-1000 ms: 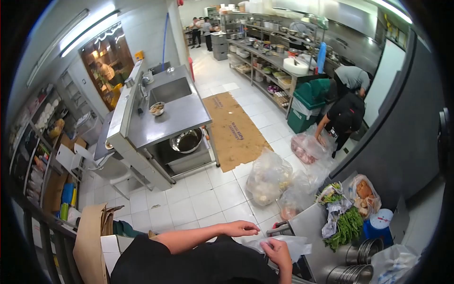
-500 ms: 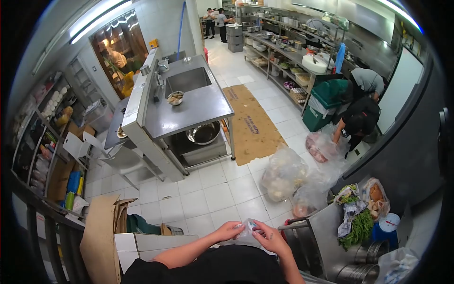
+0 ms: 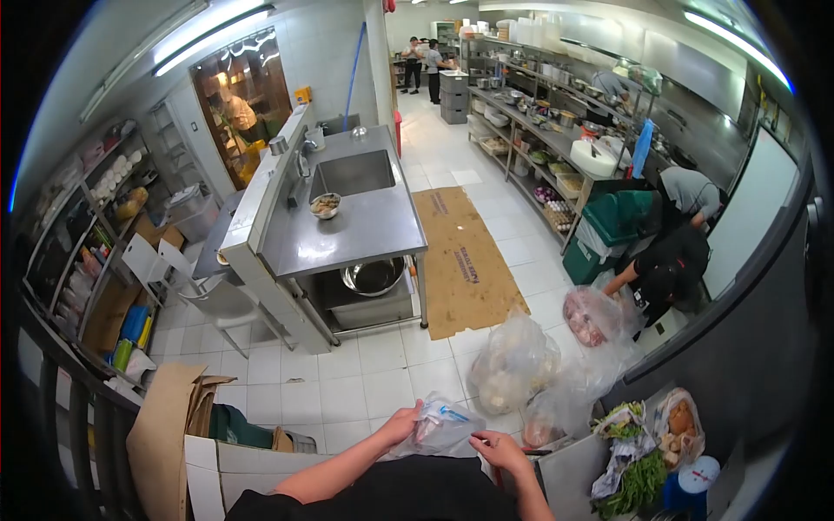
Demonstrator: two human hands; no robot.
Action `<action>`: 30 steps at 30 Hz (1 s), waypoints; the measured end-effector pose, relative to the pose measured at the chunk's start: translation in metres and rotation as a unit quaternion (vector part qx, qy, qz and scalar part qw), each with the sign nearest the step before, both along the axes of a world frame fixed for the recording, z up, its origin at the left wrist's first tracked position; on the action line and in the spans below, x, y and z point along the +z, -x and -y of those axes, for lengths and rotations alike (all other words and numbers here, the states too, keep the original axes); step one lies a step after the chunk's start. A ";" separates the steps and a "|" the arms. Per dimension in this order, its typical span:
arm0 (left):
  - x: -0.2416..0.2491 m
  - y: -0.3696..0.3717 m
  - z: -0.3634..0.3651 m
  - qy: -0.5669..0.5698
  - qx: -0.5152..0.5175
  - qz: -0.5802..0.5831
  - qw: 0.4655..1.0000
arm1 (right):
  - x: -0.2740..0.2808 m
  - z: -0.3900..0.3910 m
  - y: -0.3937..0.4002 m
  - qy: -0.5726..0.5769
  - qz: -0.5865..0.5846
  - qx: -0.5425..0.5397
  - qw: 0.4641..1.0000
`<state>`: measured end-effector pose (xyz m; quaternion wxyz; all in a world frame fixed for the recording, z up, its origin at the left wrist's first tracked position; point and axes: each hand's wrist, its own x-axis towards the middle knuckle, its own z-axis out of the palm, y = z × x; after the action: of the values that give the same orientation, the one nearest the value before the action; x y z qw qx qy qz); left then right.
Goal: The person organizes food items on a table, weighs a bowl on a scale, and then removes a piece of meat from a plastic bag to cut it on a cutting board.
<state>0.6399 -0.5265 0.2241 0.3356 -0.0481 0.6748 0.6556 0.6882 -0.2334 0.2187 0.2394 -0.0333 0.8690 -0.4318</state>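
A translucent plastic bag [image 3: 445, 427] with blue print hangs spread between my two hands, low in the middle of the view. My left hand [image 3: 405, 425] grips its left edge, fingers closed on the plastic. At the bag's right corner, my right hand [image 3: 497, 448] pinches the film between thumb and fingers. Something pinkish shows through the bag near my left hand; what it is cannot be made out.
Large clear bags [image 3: 514, 363] stand on the floor ahead. Leafy greens [image 3: 632, 486] lie on a metal surface at right. A steel sink table [image 3: 347, 234] stands ahead left. Two people bend down beside green bins [image 3: 599, 234]. Cardboard [image 3: 161, 443] leans at left.
My hands have moved apart and the bag between them is now spread wider. The view has shifted, and the rest of the room appears slightly lower.
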 end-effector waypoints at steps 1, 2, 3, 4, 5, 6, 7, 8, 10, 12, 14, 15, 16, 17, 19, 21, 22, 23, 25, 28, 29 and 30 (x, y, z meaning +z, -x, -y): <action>0.006 0.003 -0.006 -0.010 0.023 0.006 1.000 | -0.008 -0.002 0.009 0.000 -0.001 0.004 1.000; 0.009 0.007 -0.010 -0.020 0.046 0.012 0.999 | -0.011 -0.002 0.016 0.031 -0.004 -0.007 0.999; 0.000 0.012 -0.012 -0.020 0.050 0.012 0.998 | -0.015 -0.003 0.025 0.061 -0.006 -0.019 0.998; -0.015 0.017 -0.011 -0.030 0.071 0.014 0.997 | -0.017 -0.005 0.035 0.068 0.031 -0.006 0.997; -0.016 0.021 -0.012 -0.040 0.092 0.015 0.995 | -0.023 -0.006 0.043 0.068 0.033 -0.003 0.997; -0.017 0.024 -0.014 -0.040 0.095 0.017 0.995 | -0.029 -0.007 0.050 0.086 0.029 -0.004 0.996; -0.017 0.027 -0.015 -0.027 0.120 0.014 0.992 | -0.033 -0.007 0.057 0.104 0.025 -0.005 0.994; -0.012 0.029 -0.016 -0.014 0.145 0.012 0.989 | -0.033 -0.006 0.064 0.103 0.027 -0.003 0.994; 0.016 0.036 -0.015 0.030 0.141 0.015 0.989 | -0.033 -0.002 0.076 0.147 0.044 -0.032 0.988; 0.014 0.047 -0.008 0.073 0.134 0.018 0.988 | -0.041 0.003 0.087 0.145 0.035 -0.056 0.987; -0.024 0.062 0.007 0.030 0.141 0.031 0.989 | -0.057 0.006 0.099 0.143 0.024 -0.080 0.986; -0.044 0.071 0.013 0.029 0.139 0.033 0.989 | -0.069 0.007 0.106 0.131 0.019 -0.096 0.987; -0.064 0.082 0.018 -0.002 0.153 0.031 0.988 | -0.076 0.007 0.113 0.118 0.015 -0.113 0.986; -0.065 0.093 0.020 -0.033 0.166 0.027 0.985 | -0.075 0.008 0.121 0.115 0.015 -0.115 0.986; -0.067 0.117 0.023 -0.048 0.148 0.032 0.987 | -0.073 0.009 0.137 0.132 0.034 -0.092 0.986; -0.051 0.145 0.022 -0.060 0.132 0.037 0.989 | -0.078 0.008 0.156 0.114 0.047 -0.077 0.989; -0.041 0.158 0.019 -0.106 0.132 0.052 0.984 | -0.083 0.009 0.163 0.098 0.062 -0.059 0.991; -0.036 0.172 0.018 -0.152 0.133 0.066 0.977 | -0.088 0.011 0.173 0.100 0.065 -0.062 0.991; -0.053 0.207 0.023 -0.180 0.115 0.077 0.974 | -0.095 0.020 0.191 0.094 0.043 -0.095 0.990; -0.022 0.247 0.025 -0.223 0.092 0.117 0.963 | -0.077 0.036 0.224 0.019 0.031 -0.128 0.991; -0.008 0.259 0.028 -0.235 0.087 0.145 0.957 | -0.074 0.043 0.233 -0.022 0.018 -0.151 0.988; -0.008 0.271 0.034 -0.230 0.084 0.147 0.958 | -0.070 0.051 0.243 -0.043 0.010 -0.183 0.982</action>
<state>0.3685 -0.5608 0.2162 0.3764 -0.1221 0.4422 0.8049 0.4452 -0.2843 0.1491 0.1665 0.1411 0.8755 -0.4312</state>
